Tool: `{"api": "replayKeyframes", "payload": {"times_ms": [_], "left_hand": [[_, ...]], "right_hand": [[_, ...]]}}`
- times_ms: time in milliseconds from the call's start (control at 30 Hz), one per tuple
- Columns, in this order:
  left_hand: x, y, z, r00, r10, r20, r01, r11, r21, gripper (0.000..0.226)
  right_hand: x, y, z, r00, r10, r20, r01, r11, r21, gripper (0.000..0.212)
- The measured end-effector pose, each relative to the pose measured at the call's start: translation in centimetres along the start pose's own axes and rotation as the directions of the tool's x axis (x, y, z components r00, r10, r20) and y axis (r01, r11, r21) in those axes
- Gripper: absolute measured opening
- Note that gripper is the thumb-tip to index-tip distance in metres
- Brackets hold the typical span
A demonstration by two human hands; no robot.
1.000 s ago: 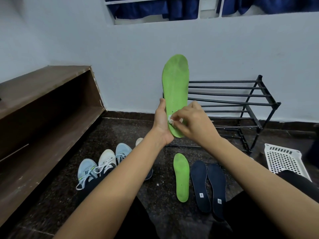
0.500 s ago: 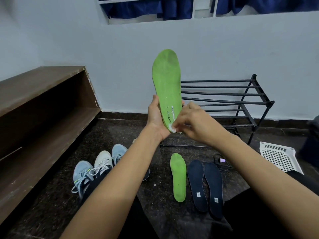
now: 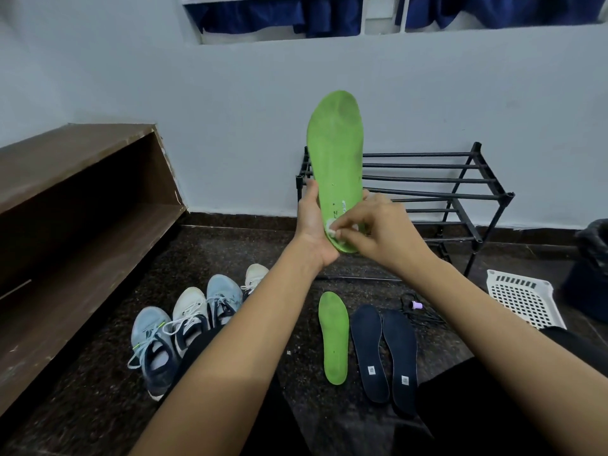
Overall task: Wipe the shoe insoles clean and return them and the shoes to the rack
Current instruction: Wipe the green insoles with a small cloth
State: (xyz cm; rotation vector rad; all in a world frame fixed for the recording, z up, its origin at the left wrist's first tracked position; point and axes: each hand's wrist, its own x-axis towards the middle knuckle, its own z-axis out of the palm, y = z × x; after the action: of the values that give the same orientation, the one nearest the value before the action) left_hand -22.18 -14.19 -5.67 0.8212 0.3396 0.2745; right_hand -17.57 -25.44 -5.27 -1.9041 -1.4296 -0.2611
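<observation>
Nearest, between the person's knees, three insoles are lying flat on the dark floor [image 3: 230,248]: a green insole [image 3: 334,337] and, just to its right, a pair of navy insoles [image 3: 385,357] set side by side. Whether any of these has been wiped cannot be told.

To the left, four shoes [image 3: 189,314] are standing in a row with their toes toward the wall.

Farther out, a raised insole [image 3: 335,149], also green, is being held upright by its heel end. It is being gripped along its left edge by the left hand [image 3: 312,225], with the thumb lying up that edge and the other fingers hidden behind. A small white wad [image 3: 332,230] is being pinched between the thumb and fingertips of the right hand [image 3: 385,232] and pressed onto the heel area of the raised insole; the remaining fingers are being curled inward. Grey soiling is showing near the toe, so that part is being judged as not yet cleaned.

Beyond the hands, the black rack [image 3: 427,179] is standing against the wall, and none of the shoes or insoles is resting on it.

By this showing, the wiping is being carried out on one insole only, and every return to the rack is being left for later.
</observation>
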Motion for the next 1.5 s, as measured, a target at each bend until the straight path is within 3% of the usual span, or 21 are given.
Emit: {"api": "replayKeyframes", "payload": {"times_ms": [167,300,367,600,733,900,967,1100,1267,1367,1500], "left_hand": [[-0.4,0.5,-0.3,0.999,0.017,0.029,-0.019,0.999,0.047,0.082],[-0.7,-0.5,0.1,0.999,-0.033,0.028,0.031,0.998,0.058,0.079],[-0.7,-1.1,0.3,0.999,-0.050,0.010,0.050,0.997,0.050,0.074],[-1.2,-3.4,1.2,0.996,-0.088,-0.003,0.088,0.991,0.097,0.067],[-1.4,-2.3,0.9,0.997,-0.074,-0.015,0.075,0.994,0.082,0.069],[-1.0,-0.3,-0.3,0.999,0.003,-0.045,-0.001,0.999,0.034,0.077],[-0.9,-0.1,-0.4,0.999,0.011,-0.050,-0.010,1.000,0.021,0.076],[-1.0,-0.8,-0.2,0.999,-0.017,-0.034,0.018,1.000,0.009,0.082],[-1.3,-2.7,0.6,0.998,-0.066,-0.014,0.067,0.996,0.063,0.065],[-1.4,-3.3,0.9,0.998,-0.059,-0.016,0.060,0.994,0.091,0.061],[-1.4,-2.4,0.4,0.997,-0.056,-0.054,0.062,0.992,0.110,0.064]], "right_hand": [[-0.4,-0.1,-0.6,0.991,-0.018,0.136,0.022,0.999,-0.028,0.013],[-1.1,0.7,-0.6,0.982,-0.152,0.112,0.179,0.938,-0.295,0.017],[-1.3,1.1,-0.4,0.980,-0.188,0.067,0.200,0.920,-0.338,0.016],[-1.1,2.3,-0.8,0.986,-0.003,-0.169,-0.039,0.969,-0.242,0.008],[-1.5,0.7,-0.7,0.996,0.035,-0.085,-0.040,0.997,-0.069,0.008],[-2.0,-0.5,0.3,0.998,-0.032,0.047,0.032,0.999,0.003,0.010],[-1.9,-0.2,0.2,0.998,-0.048,0.045,0.049,0.999,-0.010,0.010],[-1.9,0.4,0.4,0.992,-0.123,-0.012,0.119,0.974,-0.195,0.010],[-1.3,1.6,-0.1,0.981,-0.085,-0.176,0.019,0.938,-0.346,0.010],[-1.1,2.0,-0.2,0.975,-0.009,-0.220,-0.060,0.951,-0.305,0.006],[-1.5,0.8,0.3,0.993,0.054,-0.109,-0.062,0.995,-0.077,0.009]]}}
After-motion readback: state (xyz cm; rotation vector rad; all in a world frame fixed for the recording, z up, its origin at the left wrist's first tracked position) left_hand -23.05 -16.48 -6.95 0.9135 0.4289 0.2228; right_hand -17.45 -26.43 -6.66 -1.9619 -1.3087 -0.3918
